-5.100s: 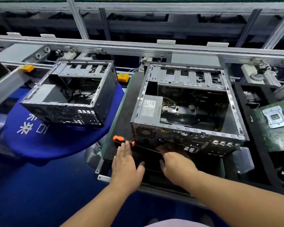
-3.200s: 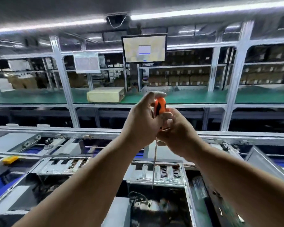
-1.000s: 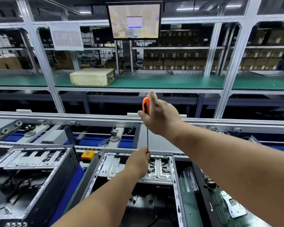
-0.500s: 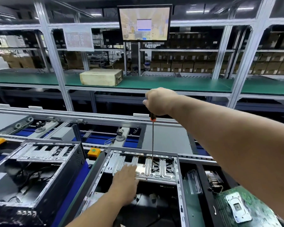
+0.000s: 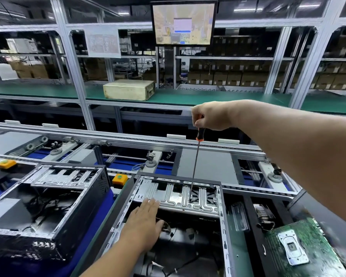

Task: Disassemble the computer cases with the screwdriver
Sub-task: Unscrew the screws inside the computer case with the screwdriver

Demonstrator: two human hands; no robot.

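At frame centre the right hand (image 5: 212, 116) grips the screwdriver (image 5: 195, 166) upright, its tip on the drive bracket (image 5: 178, 198) of the lower-centre computer case (image 5: 223, 226), apparently to reach a screw, while the flat, empty left hand (image 5: 144, 222) seems to steady it.

Orange-and-black screwdriver handle (image 5: 199, 134); green circuit board (image 5: 308, 246); blue mat (image 5: 100, 212).

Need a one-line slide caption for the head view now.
Right hand drives screwdriver into open computer case; left hand hovers flat.
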